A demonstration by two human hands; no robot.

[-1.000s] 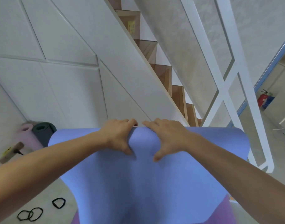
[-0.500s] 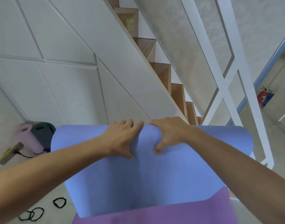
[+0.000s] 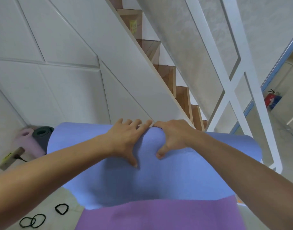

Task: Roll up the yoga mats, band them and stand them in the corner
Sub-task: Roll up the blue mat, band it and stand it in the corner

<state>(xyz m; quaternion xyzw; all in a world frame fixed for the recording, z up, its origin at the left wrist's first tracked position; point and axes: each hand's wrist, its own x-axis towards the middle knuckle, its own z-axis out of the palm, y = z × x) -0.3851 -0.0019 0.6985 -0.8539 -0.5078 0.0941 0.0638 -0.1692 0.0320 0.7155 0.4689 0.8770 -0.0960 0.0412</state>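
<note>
Blue foam, the rolled end of a periwinkle yoga mat (image 3: 183,176), was gripped by the left hand (image 3: 127,141) and right hand (image 3: 172,136) side by side at mid-roll, fingers curled over the top and thumbs beneath. Its tail lay toward six o'clock on a flat purple mat (image 3: 159,216). With both hands centred, the unsupported ends could telescope and loosen; three black elastic bands (image 3: 42,216) lay on the floor at eight o'clock.

Right hand (image 3: 172,138): fingertips hidden over far side of blue roll (image 3: 183,171). Purple mat (image 3: 159,214) below hands cut off by bottom edge. Both forearms run out of frame. Yellow label (image 3: 133,28) on stair above hands: unreadable.
</note>
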